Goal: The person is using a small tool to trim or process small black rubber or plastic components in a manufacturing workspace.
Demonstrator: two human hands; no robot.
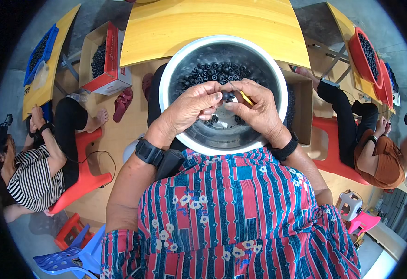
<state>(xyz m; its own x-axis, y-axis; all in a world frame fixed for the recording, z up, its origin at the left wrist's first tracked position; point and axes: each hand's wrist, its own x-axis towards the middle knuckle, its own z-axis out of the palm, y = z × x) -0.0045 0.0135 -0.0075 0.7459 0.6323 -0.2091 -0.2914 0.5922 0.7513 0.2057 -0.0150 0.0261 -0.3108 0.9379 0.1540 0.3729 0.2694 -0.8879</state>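
Left hand (192, 106) and right hand (258, 106) close together, both curled inward.

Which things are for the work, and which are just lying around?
For the job:
small round black pieces
round silver metal bowl
slim yellow tool in the right hand

Seemingly just lying about:
dark red slipper
blue plastic chair

My left hand (192, 106) and right hand (255, 106) are close together over the bowl (215, 144) at centre frame. Parts (217, 70) fill its far half, a few nearer me. Beyond it, at top centre, is the table (213, 25). At upper left, a carton (113, 83) stands between that and a side table (64, 35) bearing a tray (29, 76); at upper right, a basin (356, 55) rests on another side table (343, 23). I've a second carton (304, 123) just right of the bowl.
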